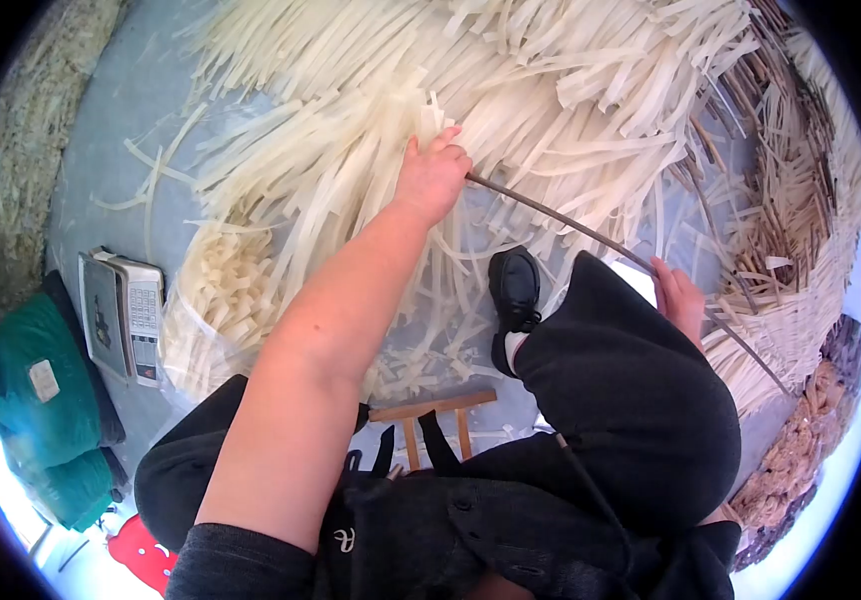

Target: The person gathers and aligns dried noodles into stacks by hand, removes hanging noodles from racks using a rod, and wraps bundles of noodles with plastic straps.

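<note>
My left hand (433, 180) reaches forward over a wide heap of pale flat strips (351, 130), its fingers closed round something near the upper end of a thin brown stick, where a pale strip shows at the fingertips. The stick (571, 222) slants down to the right from there. Beside my right knee, my right hand (681, 298) grips the same stick lower down, and its end runs on past the hand over more pale strips.
A scale (123, 318) and green bags (36, 385) are on the left. Beside the scale stands a clear bag of strips (226, 285). Strip-covered sticks (791, 190) lie at the right. A wooden frame (433, 408) is between my legs.
</note>
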A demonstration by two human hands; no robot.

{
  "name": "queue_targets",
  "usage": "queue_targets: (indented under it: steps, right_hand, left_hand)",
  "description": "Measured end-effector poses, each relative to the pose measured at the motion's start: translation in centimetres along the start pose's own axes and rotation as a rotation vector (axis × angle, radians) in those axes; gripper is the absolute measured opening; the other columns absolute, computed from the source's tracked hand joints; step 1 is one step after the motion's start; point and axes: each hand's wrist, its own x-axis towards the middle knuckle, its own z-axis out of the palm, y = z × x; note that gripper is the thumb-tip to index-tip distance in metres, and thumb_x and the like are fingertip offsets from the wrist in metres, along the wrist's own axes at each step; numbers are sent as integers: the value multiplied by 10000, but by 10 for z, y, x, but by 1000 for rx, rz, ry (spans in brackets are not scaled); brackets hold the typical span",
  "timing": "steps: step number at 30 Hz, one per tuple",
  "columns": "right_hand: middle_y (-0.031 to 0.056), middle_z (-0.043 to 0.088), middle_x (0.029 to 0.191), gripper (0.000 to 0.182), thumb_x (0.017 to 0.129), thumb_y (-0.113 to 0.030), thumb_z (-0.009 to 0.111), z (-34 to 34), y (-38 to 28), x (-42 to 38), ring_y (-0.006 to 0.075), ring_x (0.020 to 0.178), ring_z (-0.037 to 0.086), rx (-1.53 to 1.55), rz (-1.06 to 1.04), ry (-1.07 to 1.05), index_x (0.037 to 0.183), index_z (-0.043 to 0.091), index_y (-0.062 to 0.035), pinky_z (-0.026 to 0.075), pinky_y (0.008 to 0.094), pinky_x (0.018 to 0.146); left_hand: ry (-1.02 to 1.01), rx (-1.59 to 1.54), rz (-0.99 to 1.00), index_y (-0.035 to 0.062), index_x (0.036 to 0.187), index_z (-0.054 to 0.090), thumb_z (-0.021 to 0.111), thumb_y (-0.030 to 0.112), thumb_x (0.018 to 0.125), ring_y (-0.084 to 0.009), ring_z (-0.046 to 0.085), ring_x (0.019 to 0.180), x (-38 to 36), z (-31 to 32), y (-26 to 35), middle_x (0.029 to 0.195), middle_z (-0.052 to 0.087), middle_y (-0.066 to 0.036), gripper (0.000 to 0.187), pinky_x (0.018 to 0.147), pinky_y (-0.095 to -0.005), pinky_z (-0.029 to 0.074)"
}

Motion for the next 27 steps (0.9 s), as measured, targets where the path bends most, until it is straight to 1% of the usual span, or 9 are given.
queue_targets:
  steps: [3,5,8,12,14,21,24,26,27]
  right_hand:
    - [97,585,824,440,821,-67,619,3,-62,49,305,733,608,347,78,-10,1246,578,-172,478,409,606]
    - [99,606,836,356,860,-139,612,14,-90,69,304,740,618,562,152,-22,1212,591,-182,482,405,607]
    - [92,596,744,234,897,-250,603,22,-79,67,306,667,610,308,-8,-82,1115,622,-169,479,400,577]
    - [71,534,669,238,832,-157,677,-2,-9,9,271,579,560,69,-76,-37,1067,639,-156,442,390,508]
    - [75,529,697,200,836,-160,662,-30,40,-39,275,613,562,-102,-39,-134,1030,629,-123,443,396,533]
    - [91,525,768,187,838,-118,612,-107,70,-113,294,705,548,-274,143,-232,1023,607,-93,449,416,613]
    - [83,531,775,183,832,-128,619,-110,62,-101,290,705,554,-236,102,-85,1014,620,-117,448,416,619]
    - [75,552,799,194,831,-139,627,-121,60,-93,286,728,564,-268,120,-22,1025,631,-142,454,410,633]
    - [71,564,815,202,833,-144,630,-131,62,-91,285,747,569,-288,152,-31,1034,637,-154,460,407,644]
  left_hand:
    - [-109,-65,-32,175,970,648,641,212,831,-156,324,1364,-1,7,7,1269,556,53,144,1084,-568,285]
    - [-4,-61,22,165,967,649,643,195,828,-158,337,1356,-5,19,10,1270,556,43,142,1082,-571,287]
    - [105,-131,62,156,967,646,639,174,826,-154,341,1355,-11,20,-6,1267,557,38,142,1082,-573,287]
    - [84,-154,85,160,964,642,637,181,828,-143,335,1361,-9,22,-18,1278,553,41,138,1085,-570,287]
    - [-132,-96,22,167,1015,628,628,194,844,-140,322,1371,-4,30,-22,1305,539,48,173,1082,-599,271]
    - [-11,-36,-35,199,1194,581,629,235,857,-159,295,1388,-23,20,1,1292,546,1,342,1064,-683,200]
    - [281,-109,53,192,1216,572,624,263,866,-207,380,1330,-25,-20,41,1249,569,-40,361,1088,-601,233]
    - [-68,-353,327,142,1164,592,622,274,877,-263,522,1170,-32,-54,53,1168,607,-87,318,1010,-464,381]
    - [-37,-381,332,130,1104,608,616,278,882,-282,565,1044,-38,-69,62,1072,627,-92,266,913,-424,429]
